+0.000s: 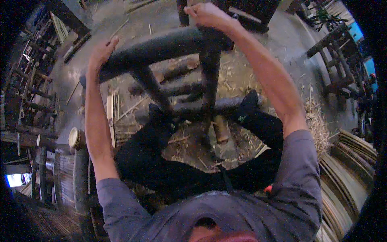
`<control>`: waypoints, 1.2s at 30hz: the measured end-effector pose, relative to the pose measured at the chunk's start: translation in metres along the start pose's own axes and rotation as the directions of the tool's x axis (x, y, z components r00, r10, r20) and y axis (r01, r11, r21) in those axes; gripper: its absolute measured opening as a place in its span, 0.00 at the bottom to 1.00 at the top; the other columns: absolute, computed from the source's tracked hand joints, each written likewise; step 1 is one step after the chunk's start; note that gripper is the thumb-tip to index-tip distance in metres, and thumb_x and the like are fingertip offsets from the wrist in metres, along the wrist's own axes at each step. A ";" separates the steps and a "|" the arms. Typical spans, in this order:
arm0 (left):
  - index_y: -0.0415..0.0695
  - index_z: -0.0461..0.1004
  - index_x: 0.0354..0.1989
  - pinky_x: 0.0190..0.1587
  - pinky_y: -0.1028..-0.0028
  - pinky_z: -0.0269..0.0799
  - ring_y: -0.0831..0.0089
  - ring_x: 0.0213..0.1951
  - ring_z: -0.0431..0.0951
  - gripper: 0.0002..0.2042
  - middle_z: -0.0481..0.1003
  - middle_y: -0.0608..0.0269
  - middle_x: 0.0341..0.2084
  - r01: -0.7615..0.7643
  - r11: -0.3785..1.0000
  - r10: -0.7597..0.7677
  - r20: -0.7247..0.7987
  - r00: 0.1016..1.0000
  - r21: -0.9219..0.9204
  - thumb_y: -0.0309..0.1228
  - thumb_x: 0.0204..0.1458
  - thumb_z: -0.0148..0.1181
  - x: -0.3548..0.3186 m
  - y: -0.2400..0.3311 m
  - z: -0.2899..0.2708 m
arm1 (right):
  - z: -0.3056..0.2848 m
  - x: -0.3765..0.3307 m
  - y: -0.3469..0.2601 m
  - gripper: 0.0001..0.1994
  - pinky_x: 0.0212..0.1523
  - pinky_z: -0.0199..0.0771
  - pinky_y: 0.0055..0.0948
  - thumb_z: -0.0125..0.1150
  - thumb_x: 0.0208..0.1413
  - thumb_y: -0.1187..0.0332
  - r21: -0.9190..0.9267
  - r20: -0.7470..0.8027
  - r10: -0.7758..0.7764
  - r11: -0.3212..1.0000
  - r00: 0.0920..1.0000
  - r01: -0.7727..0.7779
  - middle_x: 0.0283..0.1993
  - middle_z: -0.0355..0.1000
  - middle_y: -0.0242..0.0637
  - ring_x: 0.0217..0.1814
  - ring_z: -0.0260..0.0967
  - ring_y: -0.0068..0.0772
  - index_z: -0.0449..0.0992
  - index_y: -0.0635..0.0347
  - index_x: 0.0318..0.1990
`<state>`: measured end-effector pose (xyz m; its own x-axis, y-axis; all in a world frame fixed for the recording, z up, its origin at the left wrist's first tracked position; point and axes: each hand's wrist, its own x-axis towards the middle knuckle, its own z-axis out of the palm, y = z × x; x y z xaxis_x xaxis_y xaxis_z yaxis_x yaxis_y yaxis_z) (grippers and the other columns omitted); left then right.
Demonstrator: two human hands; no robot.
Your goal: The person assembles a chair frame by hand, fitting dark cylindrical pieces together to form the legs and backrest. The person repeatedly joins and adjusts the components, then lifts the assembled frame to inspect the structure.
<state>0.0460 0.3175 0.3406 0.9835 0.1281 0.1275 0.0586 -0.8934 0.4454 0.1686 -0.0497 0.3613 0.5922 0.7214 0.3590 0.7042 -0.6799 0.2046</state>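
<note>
A dark frame of thick bamboo-like poles (pixel 157 50) stands in front of me, its broad top pole slanting up to the right and legs running down between my feet. My left hand (pixel 104 52) is closed beside the pole's left part; a thin strip lies by its fingertips, and I cannot tell if it is held. Stretched farther out, my right hand (pixel 207 16) is over the far right end of the frame, near a dark upright post (pixel 182 14). Its fingers are curled, and blur hides what they grip.
Bamboo offcuts (pixel 221 129) and shavings litter the floor around my feet. Pole frames (pixel 38 97) crowd the left side. Bundled strips (pixel 342 177) lie at the lower right, near a heap of shavings (pixel 316 125). Another dark frame (pixel 334 60) stands at the right.
</note>
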 end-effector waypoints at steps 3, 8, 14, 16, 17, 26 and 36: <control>0.37 0.74 0.42 0.44 0.65 0.67 0.61 0.38 0.76 0.33 0.77 0.51 0.32 0.043 0.998 -0.042 -0.022 0.999 0.037 0.60 0.54 0.42 -0.010 -0.022 -0.012 | -0.066 0.037 0.009 0.16 0.35 0.72 0.45 0.46 0.59 0.60 -0.013 -0.099 -0.004 1.000 0.995 0.003 0.33 0.74 0.51 0.35 0.74 0.51 0.75 0.61 0.43; 0.37 0.75 0.42 0.45 0.65 0.67 0.59 0.39 0.77 0.34 0.77 0.50 0.34 -0.034 0.997 0.034 0.001 0.999 -0.069 0.61 0.54 0.42 0.012 0.000 0.008 | -0.091 0.008 0.026 0.19 0.32 0.69 0.49 0.41 0.62 0.56 0.080 -0.194 0.139 0.989 0.971 -0.126 0.31 0.73 0.53 0.34 0.72 0.56 0.73 0.64 0.39; 0.40 0.76 0.44 0.47 0.66 0.67 0.60 0.42 0.77 0.34 0.77 0.50 0.39 0.025 0.988 -0.009 -0.106 0.994 0.150 0.62 0.53 0.42 0.020 -0.026 -0.004 | -0.038 -0.041 -0.023 0.20 0.31 0.70 0.46 0.40 0.64 0.57 0.364 -0.201 0.354 0.893 0.913 -0.266 0.27 0.71 0.51 0.30 0.71 0.53 0.71 0.65 0.33; 0.42 0.77 0.45 0.49 0.66 0.66 0.60 0.44 0.77 0.33 0.77 0.49 0.40 -0.017 1.000 0.015 -0.084 0.996 -0.023 0.62 0.54 0.41 0.015 -0.019 -0.005 | -0.041 -0.043 -0.023 0.19 0.30 0.71 0.46 0.41 0.64 0.58 0.302 -0.374 0.307 0.932 0.875 -0.198 0.24 0.69 0.49 0.27 0.69 0.52 0.71 0.65 0.32; 0.42 0.77 0.45 0.49 0.66 0.66 0.60 0.45 0.76 0.33 0.77 0.50 0.40 -0.128 0.990 0.124 -0.071 0.990 -0.059 0.61 0.54 0.41 0.021 -0.052 -0.014 | -0.035 -0.033 -0.030 0.18 0.30 0.70 0.45 0.41 0.64 0.59 0.263 -0.586 0.223 0.962 0.779 -0.078 0.23 0.68 0.49 0.25 0.68 0.51 0.70 0.64 0.31; 0.41 0.71 0.52 0.51 0.61 0.63 0.51 0.44 0.74 0.33 0.75 0.48 0.43 0.023 0.964 0.018 -0.149 0.989 0.265 0.59 0.57 0.34 -0.004 -0.001 0.008 | -0.034 -0.238 -0.100 0.13 0.28 0.69 0.40 0.48 0.61 0.65 0.394 -0.370 0.183 0.919 0.911 -0.025 0.21 0.66 0.43 0.24 0.67 0.46 0.69 0.64 0.28; 0.41 0.63 0.58 0.50 0.59 0.63 0.48 0.44 0.74 0.28 0.75 0.47 0.43 -0.172 0.870 0.301 -0.221 0.928 0.461 0.50 0.60 0.34 0.041 -0.066 0.018 | -0.161 -0.423 -0.093 0.18 0.42 0.73 0.25 0.48 0.63 0.56 0.603 -0.001 0.861 0.407 0.509 -0.686 0.38 0.76 0.35 0.36 0.73 0.24 0.76 0.60 0.49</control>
<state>0.0854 0.3740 0.3002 0.8922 -0.0547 0.4484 -0.0397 -0.9983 -0.0429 -0.2103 -0.3133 0.3366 0.9071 -0.2178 0.3602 0.1167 -0.6921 -0.7123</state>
